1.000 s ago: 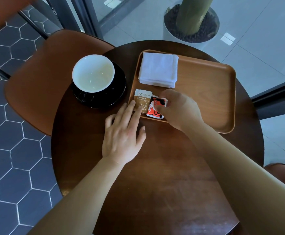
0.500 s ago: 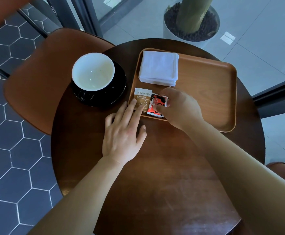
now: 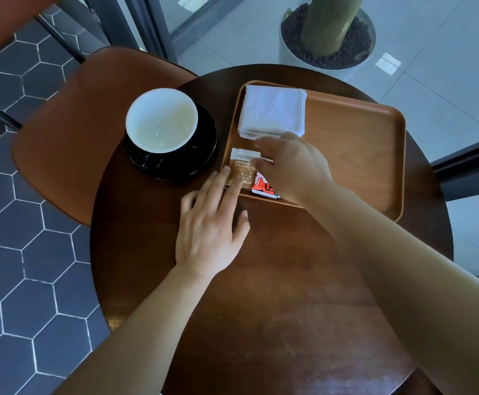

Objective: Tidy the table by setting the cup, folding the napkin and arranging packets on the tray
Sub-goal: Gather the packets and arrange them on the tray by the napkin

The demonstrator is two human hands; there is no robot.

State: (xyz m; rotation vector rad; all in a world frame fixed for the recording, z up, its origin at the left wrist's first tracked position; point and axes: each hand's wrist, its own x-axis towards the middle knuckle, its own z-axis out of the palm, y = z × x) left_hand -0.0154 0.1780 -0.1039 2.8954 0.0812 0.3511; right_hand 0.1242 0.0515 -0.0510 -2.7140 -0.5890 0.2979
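A white cup (image 3: 161, 121) stands on a black saucer (image 3: 192, 163) at the table's left. To its right is the wooden tray (image 3: 397, 155), with a folded white napkin (image 3: 272, 114) in its far left corner. A brown-and-white packet (image 3: 242, 163) and a red packet (image 3: 264, 187) lie side by side in the tray's near left corner. My left hand (image 3: 209, 223) lies flat on the table, fingers apart, two fingertips on the brown packet's near edge. My right hand (image 3: 292, 166) covers the red packet's upper part, thumb and fingers at its top edge.
The round dark wooden table (image 3: 261, 309) holds everything. A brown chair seat (image 3: 70, 132) sits close at the left, partly under the table. A white planter with a thick trunk (image 3: 329, 32) stands beyond the table by the glass wall.
My right hand has slid forward over the red packet towards the napkin, its fingers stretched further out. My left hand has stayed put.
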